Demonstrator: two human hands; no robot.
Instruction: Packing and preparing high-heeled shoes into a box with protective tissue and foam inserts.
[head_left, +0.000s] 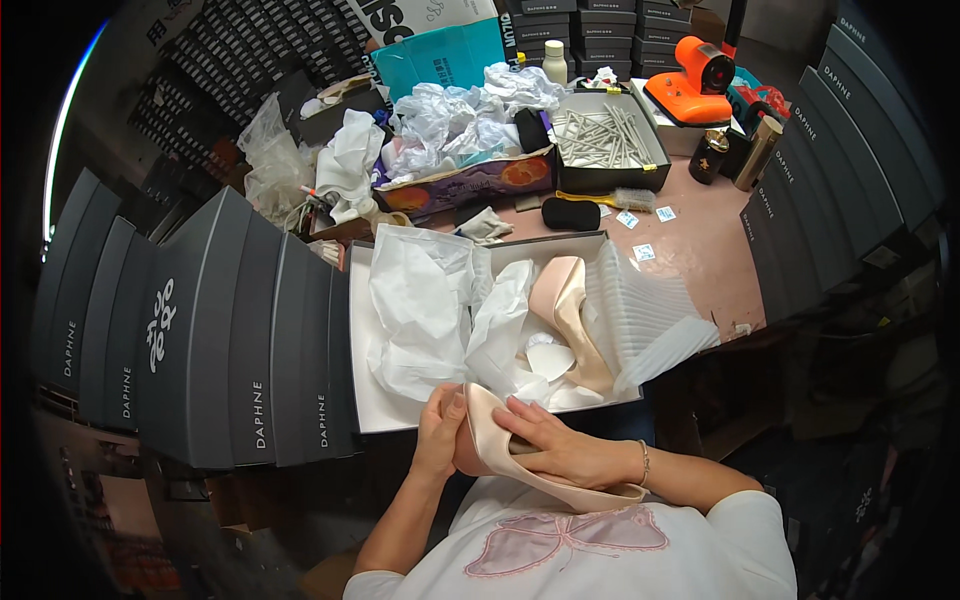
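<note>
A pale pink satin high-heeled shoe (484, 425) is held between my hands, just above the near edge of an open shoe box. My left hand (438, 430) grips one end of it, with the thumb on its side. Lying across the shoe's opening, my right hand (570, 455) has its fingertips on the satin and some fingers hidden inside. The matching shoe (573, 310) lies in the shoe box (360, 345) at its right part. White tissue paper (420, 305) fills the left part, and a ribbed white foam sheet (650, 325) hangs over the right side.
Dark shoe boxes stand in rows at the left (215, 350) and right (840, 170). Behind the open box are a carton (480, 185) of crumpled paper, a box of white sticks (605, 135), a yellow-handled brush (610, 198) and an orange device (690, 85).
</note>
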